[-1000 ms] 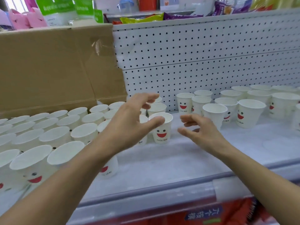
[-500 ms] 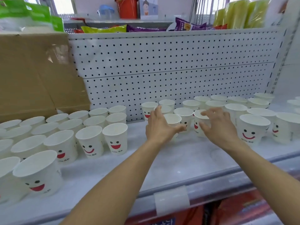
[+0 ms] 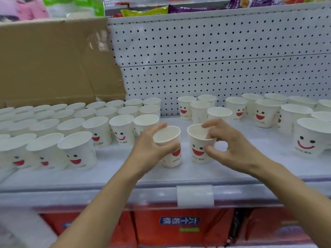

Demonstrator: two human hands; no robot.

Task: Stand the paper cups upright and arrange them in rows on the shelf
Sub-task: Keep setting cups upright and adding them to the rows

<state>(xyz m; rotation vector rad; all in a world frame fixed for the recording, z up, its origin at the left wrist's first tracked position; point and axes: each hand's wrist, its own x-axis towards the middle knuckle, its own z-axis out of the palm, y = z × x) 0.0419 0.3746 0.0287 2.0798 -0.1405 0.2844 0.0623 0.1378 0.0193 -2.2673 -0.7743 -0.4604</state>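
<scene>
Clamping fingers: left hand (image 3: 149, 148) on left cup (image 3: 172, 158), right hand (image 3: 232, 149) on right cup (image 3: 197, 153); rowed cups (image 3: 100, 129) leftward.

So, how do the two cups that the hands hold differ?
The left hand grips the left cup round its side; the right hand pinches the right cup at its rim. The left cup's face is mostly hidden; the right cup's shows whole. Both are white, upright, with red smiles.
</scene>
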